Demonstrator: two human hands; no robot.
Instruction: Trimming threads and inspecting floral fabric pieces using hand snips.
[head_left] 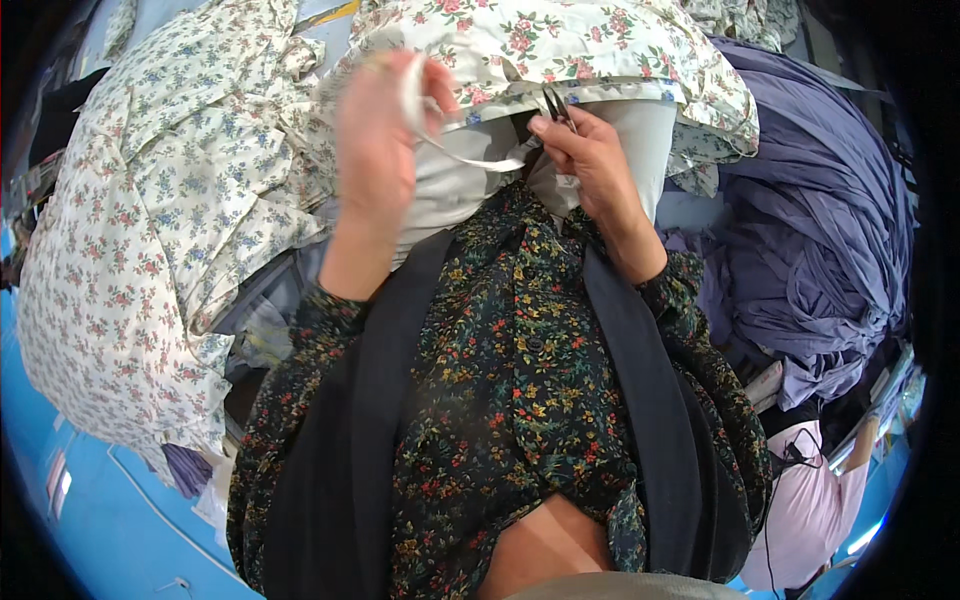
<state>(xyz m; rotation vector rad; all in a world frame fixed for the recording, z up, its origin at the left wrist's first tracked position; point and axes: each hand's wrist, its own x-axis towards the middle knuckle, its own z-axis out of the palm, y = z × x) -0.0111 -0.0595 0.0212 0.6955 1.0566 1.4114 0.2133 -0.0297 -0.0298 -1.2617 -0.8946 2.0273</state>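
Note:
A narrow white fabric tape (470,160) runs in a slack curve between my two hands, in front of my chest. My left hand (378,140) is raised and blurred by motion, its fingers curled with one end of the tape at them. Small dark thread snips (558,108) stick up from my closed right hand (592,160), points away from me. The tape's other end, bunched, lies against the right fingers. Just beyond both hands spreads white floral fabric (540,45) with pink flowers, its edge hanging toward my lap.
Piled white floral cloth (150,200) fills the left side and drapes toward the blue floor (110,520). Gathered purple-grey fabric (810,220) lies heaped at the right. Behind it, at lower right, a person in a pink top (810,510) is partly visible, near a dark cable.

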